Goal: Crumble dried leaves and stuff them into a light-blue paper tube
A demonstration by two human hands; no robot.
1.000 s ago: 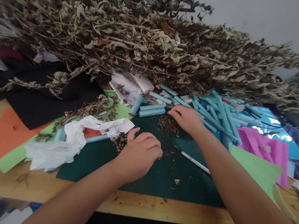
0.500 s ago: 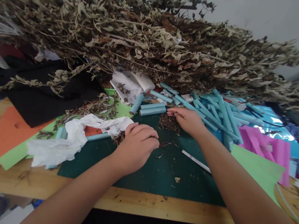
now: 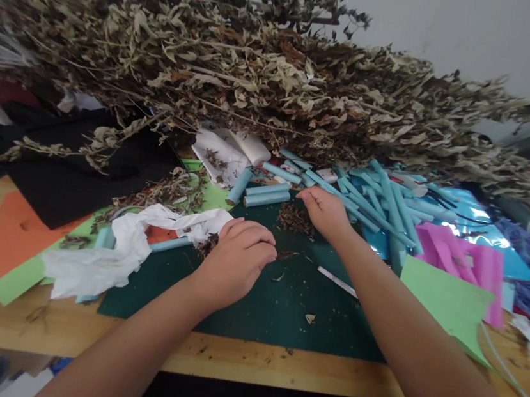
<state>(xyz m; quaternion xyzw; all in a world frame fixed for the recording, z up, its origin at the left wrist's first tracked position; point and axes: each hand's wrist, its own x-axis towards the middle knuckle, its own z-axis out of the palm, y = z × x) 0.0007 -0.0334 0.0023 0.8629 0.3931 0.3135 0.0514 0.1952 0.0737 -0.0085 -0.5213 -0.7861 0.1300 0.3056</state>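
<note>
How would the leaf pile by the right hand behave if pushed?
The pile would probably scatter rather than slide whole, since it looks loose and crumbly. It seems light and brittle: small, dry-looking pieces. Some may stray over the mat, where flakes lie.

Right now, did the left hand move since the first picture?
Yes, the left hand has shifted slightly left and forward, judged against the pale leaf flake on the green mat.

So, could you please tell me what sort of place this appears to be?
Probably an indoor craft workspace: dried plants are heaped along the back, a green mat lies on a wooden table, and many blue rolls are piled toward the right.
</note>
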